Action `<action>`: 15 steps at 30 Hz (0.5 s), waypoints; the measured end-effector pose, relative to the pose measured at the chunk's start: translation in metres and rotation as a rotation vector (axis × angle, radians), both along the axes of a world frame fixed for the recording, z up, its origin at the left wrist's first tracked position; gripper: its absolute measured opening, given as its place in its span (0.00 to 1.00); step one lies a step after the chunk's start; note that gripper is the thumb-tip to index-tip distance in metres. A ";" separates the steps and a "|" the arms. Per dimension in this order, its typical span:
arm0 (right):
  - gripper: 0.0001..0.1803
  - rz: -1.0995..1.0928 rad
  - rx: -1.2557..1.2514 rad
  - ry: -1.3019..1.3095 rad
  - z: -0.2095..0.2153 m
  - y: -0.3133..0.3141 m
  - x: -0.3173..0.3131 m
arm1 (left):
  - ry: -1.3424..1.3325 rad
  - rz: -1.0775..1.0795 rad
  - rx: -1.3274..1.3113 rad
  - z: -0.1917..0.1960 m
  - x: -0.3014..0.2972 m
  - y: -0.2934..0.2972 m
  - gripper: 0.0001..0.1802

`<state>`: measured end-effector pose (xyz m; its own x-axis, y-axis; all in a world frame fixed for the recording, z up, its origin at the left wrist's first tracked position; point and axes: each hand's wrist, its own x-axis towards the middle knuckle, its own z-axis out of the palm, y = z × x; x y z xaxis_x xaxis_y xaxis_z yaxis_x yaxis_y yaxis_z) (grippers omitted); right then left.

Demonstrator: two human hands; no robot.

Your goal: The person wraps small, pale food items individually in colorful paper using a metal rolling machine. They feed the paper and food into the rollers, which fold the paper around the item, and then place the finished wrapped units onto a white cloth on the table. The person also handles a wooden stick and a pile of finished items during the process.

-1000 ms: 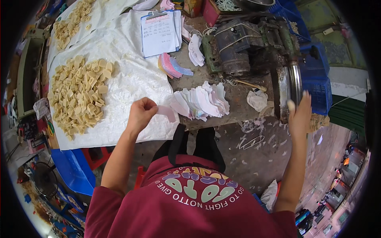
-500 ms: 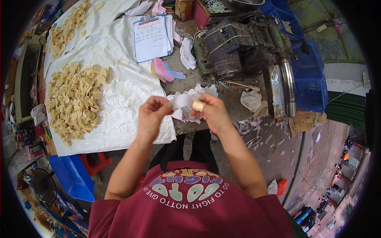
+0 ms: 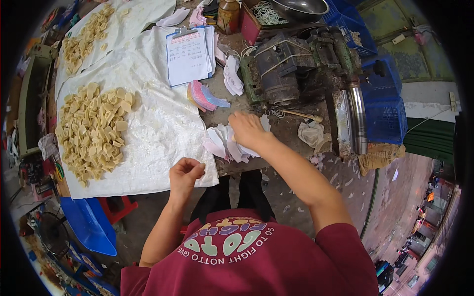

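My right hand point(image 3: 248, 130) reaches over a loose pile of curved white and pale pink strips point(image 3: 216, 141) at the front of the worktable. Its fingers bend down toward the strips, and the back of the hand hides whatever the fingertips hold. My left hand point(image 3: 184, 176) hovers at the front edge of the white sheet point(image 3: 163, 143), left of the pile. Its fingers are curled in, with the thumb close to the index finger and nothing visible between them. Behind the pile lie glittery pink, blue and yellow curved strips point(image 3: 205, 95).
A big heap of small beige pieces point(image 3: 94, 133) covers the left of the sheet. A clipboard with paper point(image 3: 190, 59) lies at the back. To the right stands a greasy motor machine point(image 3: 281, 69) with a shiny metal roller point(image 3: 358, 118), beside blue plastic baskets point(image 3: 385, 116).
My hands have moved apart; the white strip stretched between them is no longer there. The right hand went forward onto the pile, while the left drew back toward me.
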<state>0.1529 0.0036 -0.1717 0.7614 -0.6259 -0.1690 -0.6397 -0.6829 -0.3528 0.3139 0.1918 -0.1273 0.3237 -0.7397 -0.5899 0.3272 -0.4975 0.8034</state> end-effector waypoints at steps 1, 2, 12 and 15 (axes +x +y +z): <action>0.07 -0.002 0.034 0.015 0.001 0.004 -0.001 | -0.021 0.014 -0.023 0.001 0.004 -0.005 0.06; 0.06 -0.005 0.069 0.030 0.003 0.007 -0.004 | -0.041 0.026 -0.046 0.002 0.006 -0.010 0.06; 0.10 -0.232 -0.032 -0.425 0.020 0.031 -0.028 | -0.540 -0.321 -0.576 0.028 -0.027 -0.153 0.22; 0.11 -0.442 0.139 -0.537 0.016 0.036 -0.034 | -0.703 -0.433 -0.643 0.049 -0.056 -0.210 0.27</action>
<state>0.1192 0.0400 -0.1555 0.4415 -0.8954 0.0581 -0.5596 -0.3254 -0.7622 0.2575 -0.0186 -0.0784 0.0737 -0.9819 0.1747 -0.4203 0.1283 0.8983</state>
